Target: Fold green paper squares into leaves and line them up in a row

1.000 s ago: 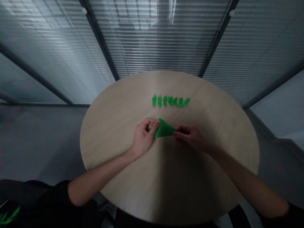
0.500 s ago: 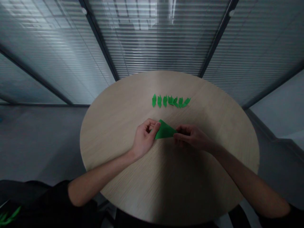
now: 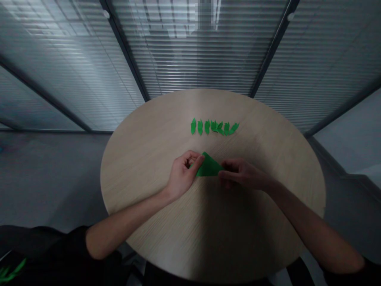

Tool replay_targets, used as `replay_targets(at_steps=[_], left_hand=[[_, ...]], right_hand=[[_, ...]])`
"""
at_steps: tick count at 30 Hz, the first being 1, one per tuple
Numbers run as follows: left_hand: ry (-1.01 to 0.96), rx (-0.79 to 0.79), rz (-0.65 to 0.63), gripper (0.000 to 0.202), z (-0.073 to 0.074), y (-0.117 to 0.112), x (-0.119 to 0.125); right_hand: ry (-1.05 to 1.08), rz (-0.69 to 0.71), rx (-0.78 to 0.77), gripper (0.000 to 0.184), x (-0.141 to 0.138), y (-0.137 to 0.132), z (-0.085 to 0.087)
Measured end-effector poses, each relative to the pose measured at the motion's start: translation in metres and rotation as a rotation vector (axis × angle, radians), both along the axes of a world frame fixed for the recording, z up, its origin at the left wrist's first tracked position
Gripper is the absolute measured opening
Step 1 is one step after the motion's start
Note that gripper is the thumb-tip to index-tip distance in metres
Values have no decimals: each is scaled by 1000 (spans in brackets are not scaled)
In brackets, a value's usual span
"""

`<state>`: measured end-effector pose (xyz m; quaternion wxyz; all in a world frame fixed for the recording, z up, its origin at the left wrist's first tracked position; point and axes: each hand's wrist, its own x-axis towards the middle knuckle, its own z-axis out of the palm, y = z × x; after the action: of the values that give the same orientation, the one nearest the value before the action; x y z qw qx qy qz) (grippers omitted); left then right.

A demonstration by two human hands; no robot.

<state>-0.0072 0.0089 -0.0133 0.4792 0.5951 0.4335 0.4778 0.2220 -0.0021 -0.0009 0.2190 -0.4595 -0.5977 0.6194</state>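
Note:
A green sheet of paper folded into a triangle (image 3: 208,166) is held between both hands over the middle of the table. My left hand (image 3: 185,171) pinches its left side, thumb on top, the other fingers curled behind. At the right corner, my right hand (image 3: 238,173) grips the tip between thumb and fingers. Beyond the hands lies a row of several small folded green paper pieces (image 3: 207,127), leaf-like with pointed ends. Those on the right of the row sit closer together and some lean.
The round wooden table (image 3: 143,159) stands against glass panels with blinds (image 3: 196,63) and dark frames. At the lower left, green strands (image 3: 13,272) show against something black. Grey floor (image 3: 53,171) surrounds the table.
Both hands and the folded paper have shifted slightly, the left thumb moving a little right along the paper's edge. The row of small pieces stays put.

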Motion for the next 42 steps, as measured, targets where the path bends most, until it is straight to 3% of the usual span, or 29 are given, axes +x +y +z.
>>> replay_targets(at_steps=[7, 19, 25, 30, 37, 42], left_hand=[[-3, -12, 11, 37, 2, 1, 0], [-5, -15, -16, 34, 3, -1, 2], [-1, -47, -45, 37, 2, -3, 6], [27, -20, -64, 35, 0, -5, 6], [62, -52, -184, 35, -2, -10, 11], [28, -84, -197, 35, -2, -9, 12]], right_hand=[[-36, -67, 75, 45, 3, 1, -2], [-11, 54, 23, 49, 8, 2, 0], [76, 3, 114, 58, 3, -2, 11], [59, -22, 93, 61, -2, -3, 8], [-76, -129, 346, 47, -18, -2, -3], [-50, -132, 361, 46, -17, -3, -3]])
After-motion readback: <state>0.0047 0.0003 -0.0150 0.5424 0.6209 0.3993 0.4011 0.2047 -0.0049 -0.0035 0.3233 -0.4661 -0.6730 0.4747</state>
